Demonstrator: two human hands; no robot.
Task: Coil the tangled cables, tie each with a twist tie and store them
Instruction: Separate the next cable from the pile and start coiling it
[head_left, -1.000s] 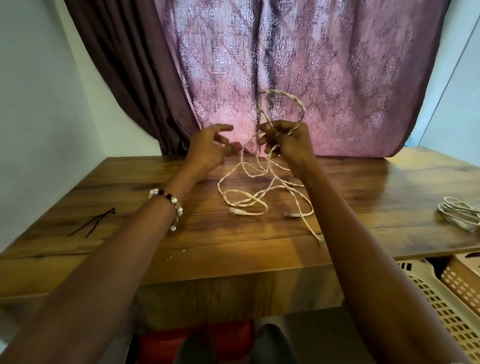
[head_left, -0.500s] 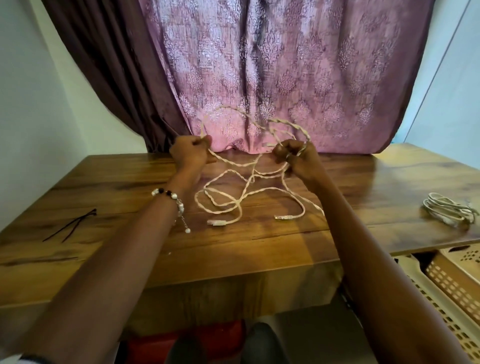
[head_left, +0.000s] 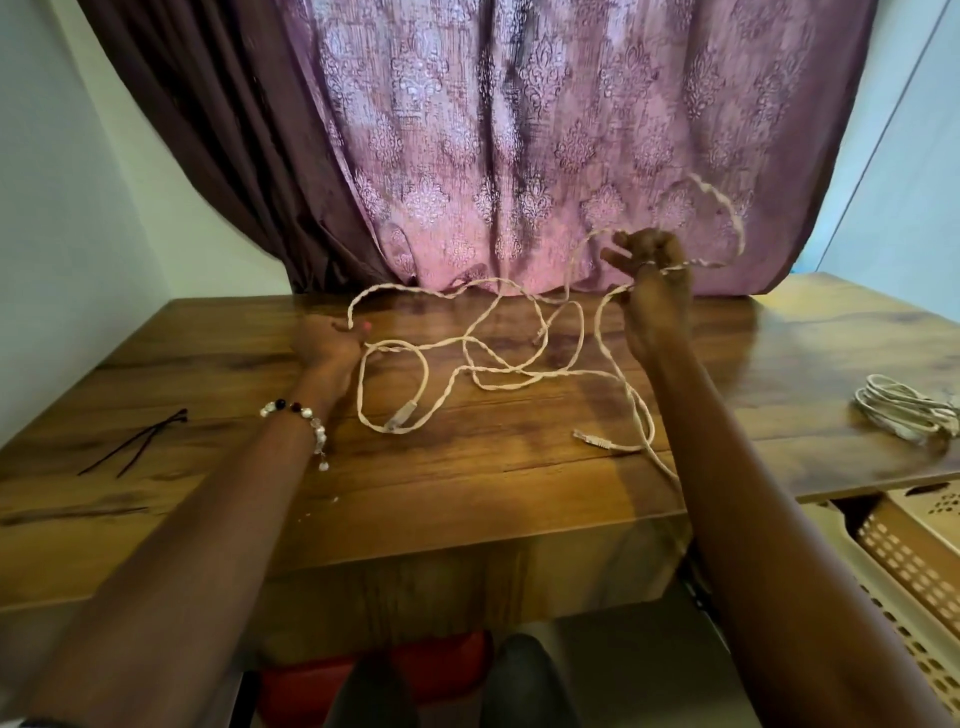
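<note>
A single wide-angle view looks from the person's head, forward and down, so both forearms run up from the bottom corners toward the middle of the picture. The tabletop (head_left: 467, 483) lies close below, its near edge crossing the lower third, and its far edge meets a curtain (head_left: 519, 130) that fills the upper centre, faced nearly head-on. Straight lines bow toward the frame's edges. At the bottom the view drops past the tabletop's front edge to the floor, and at lower right to a slotted basket (head_left: 898, 566).
</note>
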